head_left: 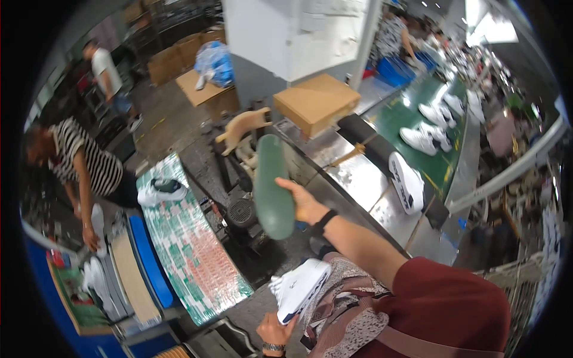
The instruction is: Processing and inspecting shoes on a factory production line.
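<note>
My right hand [305, 206], with a black band on its wrist, grips a smooth green shoe last [274, 188] by its side. The last is held upright out in front of me, its long flat face showing. Lower down, close to my body, my left hand [276, 330] is closed on one end of a white sneaker [302, 288]. A watch sits on that wrist. The sneaker is tilted beside my patterned apron [352, 310]. Most of the left fingers are hidden behind it.
At left, a tape-covered board [206, 262] carries a white shoe [162, 192] with dark green inside. A person [89, 158] in stripes works beyond it. A cardboard box [316, 102] and a white sneaker [407, 182] rest along the metal bench; several shoes ride a green conveyor [412, 161].
</note>
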Available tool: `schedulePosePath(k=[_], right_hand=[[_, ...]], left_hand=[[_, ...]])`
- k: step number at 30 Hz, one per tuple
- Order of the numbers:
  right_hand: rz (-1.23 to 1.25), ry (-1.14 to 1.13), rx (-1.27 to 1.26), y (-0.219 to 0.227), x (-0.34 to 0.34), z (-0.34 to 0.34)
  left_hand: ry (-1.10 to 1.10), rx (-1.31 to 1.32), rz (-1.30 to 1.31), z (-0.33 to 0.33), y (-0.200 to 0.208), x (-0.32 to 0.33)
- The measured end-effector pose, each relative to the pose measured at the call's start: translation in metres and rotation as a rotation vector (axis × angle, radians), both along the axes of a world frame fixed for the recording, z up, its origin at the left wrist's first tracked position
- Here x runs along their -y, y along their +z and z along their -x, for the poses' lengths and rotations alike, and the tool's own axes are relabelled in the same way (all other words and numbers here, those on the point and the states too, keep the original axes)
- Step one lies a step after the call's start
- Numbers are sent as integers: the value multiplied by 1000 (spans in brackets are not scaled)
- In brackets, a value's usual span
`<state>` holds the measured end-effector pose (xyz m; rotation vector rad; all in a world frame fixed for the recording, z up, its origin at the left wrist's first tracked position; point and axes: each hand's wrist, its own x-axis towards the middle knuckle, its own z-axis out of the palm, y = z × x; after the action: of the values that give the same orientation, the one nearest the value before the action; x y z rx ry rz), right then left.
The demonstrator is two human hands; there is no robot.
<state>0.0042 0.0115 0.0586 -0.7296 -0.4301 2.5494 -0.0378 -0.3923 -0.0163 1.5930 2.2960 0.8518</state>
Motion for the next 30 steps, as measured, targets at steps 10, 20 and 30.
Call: schedulePosePath(k=[10,20,30], right_hand=[[-1053,-149,341,25,-5,-199],[-817,-332,1786,-35,105,-545],[-341,-643,2122,-154,120,-603]], left_hand=[[-92,-167,-5,-29,16,-151],[-340,-391,-317,-139,4,-492],[-887,-258,43,-288,-31,-551]])
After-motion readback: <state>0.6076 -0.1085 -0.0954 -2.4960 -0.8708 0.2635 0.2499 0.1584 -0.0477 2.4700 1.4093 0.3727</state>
